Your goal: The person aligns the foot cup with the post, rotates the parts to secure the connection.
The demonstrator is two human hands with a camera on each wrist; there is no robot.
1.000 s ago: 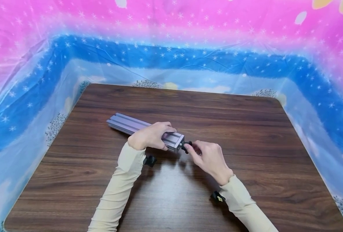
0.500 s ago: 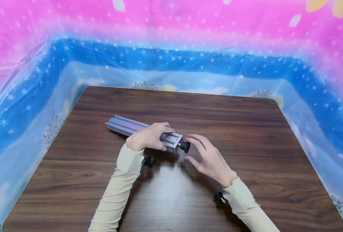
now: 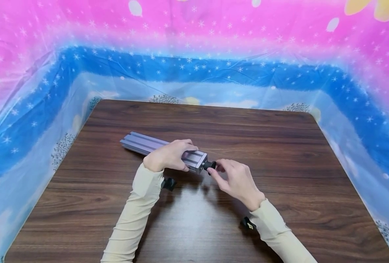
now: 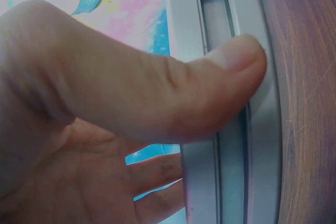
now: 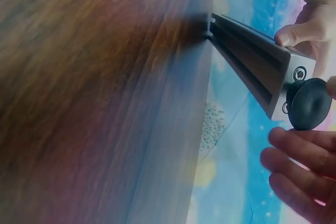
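Observation:
A grooved silver aluminium profile [image 3: 142, 141] lies slantwise over the table, one end towards the right hand. My left hand [image 3: 168, 156] grips it near that end; in the left wrist view the thumb [image 4: 173, 90] crosses its slotted side. From the end plate sticks a black round levelling foot [image 3: 209, 166] on a short metal stem. My right hand [image 3: 239, 179] pinches the foot's rim between thumb and fingers. The right wrist view shows the foot's flat disc [image 5: 311, 104] beside screws in the end plate, with the other fingers [image 5: 296, 156] spread below.
The dark wood-grain table [image 3: 280, 146] has rounded corners. A pink and blue patterned cloth [image 3: 188, 65] hangs round its back and sides. Black wrist camera mounts [image 3: 169, 183] stick out below both sleeves.
Half a second ago my right hand was spread off the foot; now its thumb and fingers have closed back on the rim. The left hand and profile have stayed in place.

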